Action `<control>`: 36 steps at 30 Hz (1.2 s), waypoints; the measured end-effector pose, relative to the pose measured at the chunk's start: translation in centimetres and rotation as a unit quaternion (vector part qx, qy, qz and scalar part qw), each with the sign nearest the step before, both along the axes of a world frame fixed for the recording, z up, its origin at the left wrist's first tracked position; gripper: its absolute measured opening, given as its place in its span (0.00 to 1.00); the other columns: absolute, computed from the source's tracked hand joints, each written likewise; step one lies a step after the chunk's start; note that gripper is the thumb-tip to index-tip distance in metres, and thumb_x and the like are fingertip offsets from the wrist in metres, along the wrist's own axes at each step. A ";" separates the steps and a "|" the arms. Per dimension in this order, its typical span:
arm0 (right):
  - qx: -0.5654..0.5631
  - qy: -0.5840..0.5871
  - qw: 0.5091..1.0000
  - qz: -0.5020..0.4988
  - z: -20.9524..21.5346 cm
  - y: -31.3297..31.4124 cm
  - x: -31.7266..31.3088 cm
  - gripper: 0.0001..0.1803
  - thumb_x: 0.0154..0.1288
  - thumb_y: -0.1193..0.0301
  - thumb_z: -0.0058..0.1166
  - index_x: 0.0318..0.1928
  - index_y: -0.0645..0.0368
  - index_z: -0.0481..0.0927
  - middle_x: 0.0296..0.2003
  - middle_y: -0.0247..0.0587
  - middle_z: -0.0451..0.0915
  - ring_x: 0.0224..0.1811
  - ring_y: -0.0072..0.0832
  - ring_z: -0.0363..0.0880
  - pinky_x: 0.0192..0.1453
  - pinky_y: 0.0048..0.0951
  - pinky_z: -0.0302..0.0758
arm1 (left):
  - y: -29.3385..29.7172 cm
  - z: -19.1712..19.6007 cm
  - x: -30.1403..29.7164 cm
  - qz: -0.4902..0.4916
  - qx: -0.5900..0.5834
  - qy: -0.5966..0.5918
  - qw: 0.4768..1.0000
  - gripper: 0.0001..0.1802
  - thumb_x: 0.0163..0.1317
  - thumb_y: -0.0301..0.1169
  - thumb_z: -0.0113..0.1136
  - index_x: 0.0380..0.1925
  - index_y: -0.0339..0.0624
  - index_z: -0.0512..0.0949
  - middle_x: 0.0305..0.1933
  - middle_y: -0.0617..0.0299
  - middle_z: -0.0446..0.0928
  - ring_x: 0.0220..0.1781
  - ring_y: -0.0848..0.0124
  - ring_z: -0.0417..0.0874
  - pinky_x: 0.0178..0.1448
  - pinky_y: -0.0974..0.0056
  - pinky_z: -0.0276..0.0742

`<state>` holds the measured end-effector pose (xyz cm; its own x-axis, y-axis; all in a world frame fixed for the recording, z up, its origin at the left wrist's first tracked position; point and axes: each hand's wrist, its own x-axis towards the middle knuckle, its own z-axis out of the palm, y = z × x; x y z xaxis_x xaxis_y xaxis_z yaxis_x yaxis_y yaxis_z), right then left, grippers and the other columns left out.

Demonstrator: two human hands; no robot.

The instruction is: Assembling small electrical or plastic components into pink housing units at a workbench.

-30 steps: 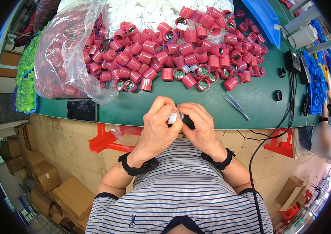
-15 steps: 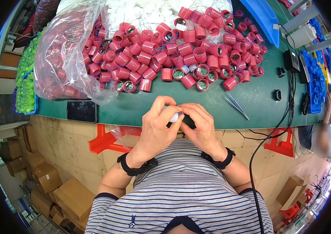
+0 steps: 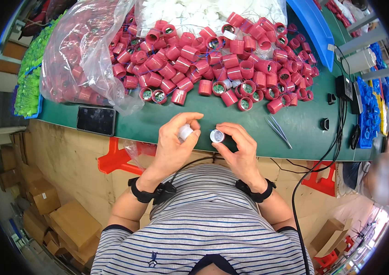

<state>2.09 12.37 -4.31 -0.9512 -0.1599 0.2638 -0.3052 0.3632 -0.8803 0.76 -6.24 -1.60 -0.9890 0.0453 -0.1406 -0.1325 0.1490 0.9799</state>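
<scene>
Over the front edge of the green table, my left hand (image 3: 177, 140) is closed around a small white plastic piece (image 3: 186, 132), which shows between thumb and fingers. A short gap away, my right hand (image 3: 239, 149) pinches a small round white cap (image 3: 217, 136) between thumb and forefinger, its greyish round face turned up. The two pieces are apart. Beyond both hands lies a large heap of red cylindrical housings (image 3: 206, 87), several with green circuit boards and thin wires inside. Metal tweezers (image 3: 279, 131) rest on the table to the right of my right hand.
A black phone (image 3: 96, 120) lies at the table's left front. Behind it is a clear plastic bag (image 3: 80, 59) of red housings. White pieces (image 3: 213, 13) are piled at the back. Black cables (image 3: 339, 107) run down the right side. Red stools (image 3: 116, 158) stand below the edge.
My hands, together before, have moved apart. A white piece now shows in each. My head view has shifted slightly.
</scene>
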 end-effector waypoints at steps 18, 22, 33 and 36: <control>-0.255 -0.157 0.953 0.036 1.0 0.8 0.5 0.20 0.60 0.88 0.59 0.53 0.67 0.76 0.58 0.47 0.72 0.57 0.31 0.77 0.65 0.34 0.76 | 1.6 -0.3 0.8 -0.098 -0.098 0.139 0.981 0.20 0.56 0.25 0.67 0.50 0.35 0.79 0.34 0.54 0.75 0.34 0.59 0.79 0.39 0.60 0.76; -0.100 -0.072 0.992 0.017 1.5 1.0 0.2 0.21 0.55 0.86 0.64 0.50 0.64 0.79 0.51 0.46 0.78 0.54 0.33 0.80 0.57 0.32 0.79 | 1.5 -0.4 0.9 -0.110 -0.116 0.153 0.975 0.21 0.56 0.24 0.68 0.51 0.36 0.79 0.37 0.54 0.75 0.36 0.58 0.80 0.39 0.60 0.77; 0.004 -0.027 1.000 -0.004 2.5 0.6 0.5 0.23 0.50 0.84 0.68 0.49 0.62 0.80 0.45 0.45 0.80 0.44 0.33 0.82 0.46 0.29 0.81 | 1.5 -0.4 1.1 -0.108 -0.142 0.191 0.965 0.20 0.55 0.23 0.67 0.49 0.35 0.78 0.47 0.50 0.78 0.45 0.51 0.83 0.45 0.58 0.81; -0.039 -0.038 0.998 -0.018 2.3 0.4 0.7 0.23 0.51 0.85 0.67 0.49 0.63 0.80 0.46 0.45 0.79 0.45 0.32 0.82 0.47 0.28 0.82 | 1.7 -0.6 1.2 -0.093 -0.127 0.179 0.971 0.20 0.55 0.23 0.68 0.49 0.34 0.76 0.48 0.48 0.79 0.45 0.50 0.83 0.46 0.57 0.81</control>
